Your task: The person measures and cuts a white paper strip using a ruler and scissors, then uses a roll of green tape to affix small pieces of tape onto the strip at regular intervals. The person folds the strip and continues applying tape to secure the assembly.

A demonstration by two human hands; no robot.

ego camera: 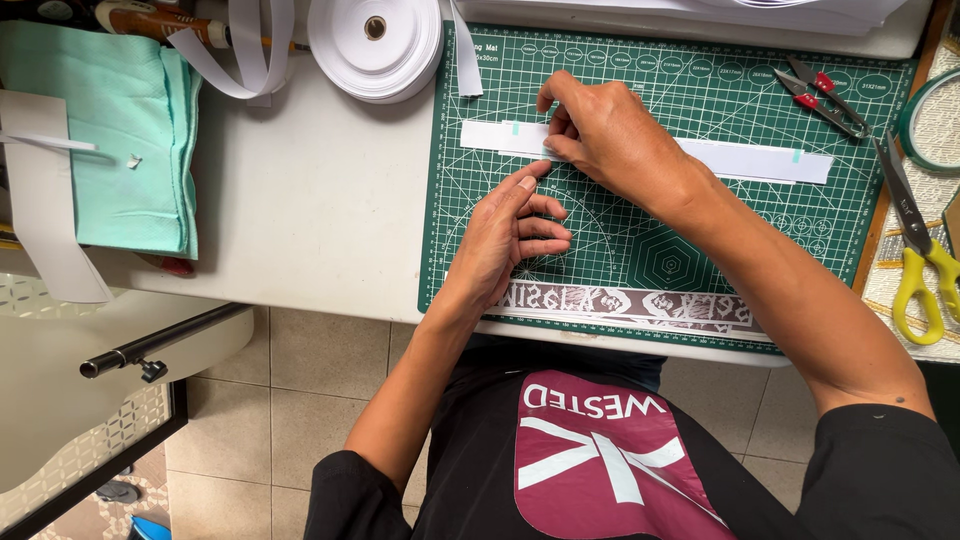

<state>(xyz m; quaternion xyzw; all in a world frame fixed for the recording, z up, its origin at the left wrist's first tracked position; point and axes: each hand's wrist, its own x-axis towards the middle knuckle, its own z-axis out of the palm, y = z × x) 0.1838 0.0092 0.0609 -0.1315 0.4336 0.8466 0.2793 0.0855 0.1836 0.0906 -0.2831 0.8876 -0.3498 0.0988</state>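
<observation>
A: Strip (740,160) of white tape lies flat across the upper part of the green mat (640,250), running left to right, with small teal marks along it

B: And the right hand (600,125) is on it, fingers bent down together, tips pressing or pinching the strip near its left end; whether it has the edge lifted I cannot tell

A: Left hand (510,235) sits just below, forefinger stretched out toward the strip, the other fingers curled in loosely. It grips nothing, and the fingertip looks close to the strip, touching or nearly

B: How would that strip handle?

A: My guess is light, thin and limp, a bit slippery on the mat, likely to curl or shift. Best held flat near the end with fingertips, or pinched by its edge

B: Around it in this head view?

A: White roll (375,45) on the table (310,210) above left of the mat, loose ribbon (250,60) beside it, and folded mint cloth (130,130) far left

B: Right side?

A: Small red snips (825,95) on the mat's top right corner, well apart from the hands, and yellow scissors (920,260) off the mat at the right edge. A patterned brown band (640,300) lies along the mat's near edge, below both hands
</observation>
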